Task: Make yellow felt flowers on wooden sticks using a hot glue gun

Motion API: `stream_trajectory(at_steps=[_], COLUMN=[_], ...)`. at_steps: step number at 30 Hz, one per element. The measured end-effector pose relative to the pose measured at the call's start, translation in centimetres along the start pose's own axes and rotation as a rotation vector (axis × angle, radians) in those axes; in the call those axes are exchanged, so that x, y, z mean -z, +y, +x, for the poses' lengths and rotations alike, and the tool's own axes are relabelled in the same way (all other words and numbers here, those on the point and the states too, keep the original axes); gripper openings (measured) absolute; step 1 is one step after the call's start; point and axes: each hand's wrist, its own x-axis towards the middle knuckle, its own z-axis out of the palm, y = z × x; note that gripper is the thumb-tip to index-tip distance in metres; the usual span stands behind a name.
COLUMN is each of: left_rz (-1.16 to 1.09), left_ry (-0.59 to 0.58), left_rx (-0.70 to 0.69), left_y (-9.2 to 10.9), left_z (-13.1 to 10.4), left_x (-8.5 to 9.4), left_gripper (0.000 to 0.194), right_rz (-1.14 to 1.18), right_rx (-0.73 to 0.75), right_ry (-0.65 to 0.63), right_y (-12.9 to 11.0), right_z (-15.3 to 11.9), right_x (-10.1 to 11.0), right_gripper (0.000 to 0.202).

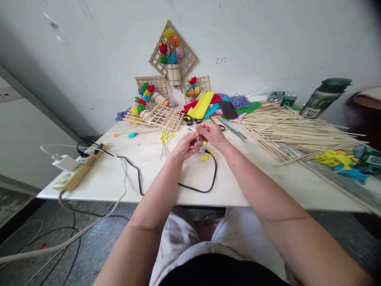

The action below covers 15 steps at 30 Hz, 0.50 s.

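Observation:
My left hand [189, 145] and my right hand [212, 134] meet above the middle of the table, fingers pinched together. Whatever lies between the fingertips is too small and covered to make out. A bit of yellow [204, 143] shows just below my right fingers; whether it is held or lies on the table, I cannot tell. Yellow cut pieces [204, 157] rest on the tabletop under the hands, beside a black cable [214, 174]. To the left of my left hand lie small yellow petal shapes [163, 137] on thin wires. Farther left is a blue piece [132, 135].
Stick lattices with colourful flowers [174, 47] hang on or lean against the wall. Coloured sheets [202, 105], a phone [228, 109] and scissors [193, 120] lie behind my hands. Wooden sticks [291, 127] and a green bottle [326, 97] are right; a power strip [79, 167] is left.

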Motion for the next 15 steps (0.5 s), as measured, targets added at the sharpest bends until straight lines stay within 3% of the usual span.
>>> stream_trajectory(at_steps=[5, 8, 12, 15], left_rz=[-0.032, -0.07, -0.071, -0.064], left_ry=[0.025, 0.049, 0.07, 0.08], left_rx=[0.033, 0.05, 0.039, 0.023], left_y=[0.08, 0.16, 0.1, -0.02], left_z=[0.04, 0.06, 0.22, 0.4], left_x=[0.07, -0.13, -0.29, -0.12], left_gripper=[0.027, 0.03, 0.04, 0.044], right_rz=[0.005, 0.028, -0.014, -0.142], right_rx=[0.039, 0.025, 0.017, 0.083], right_ry=[0.167, 0.199, 0.195, 0.077], right_y=[0.36, 0.42, 0.15, -0.18], right_z=[0.62, 0.77, 0.59, 0.33], right_x=[0.27, 0.51, 0.57, 0.34], right_gripper=[0.041, 0.039, 0.04, 0.041])
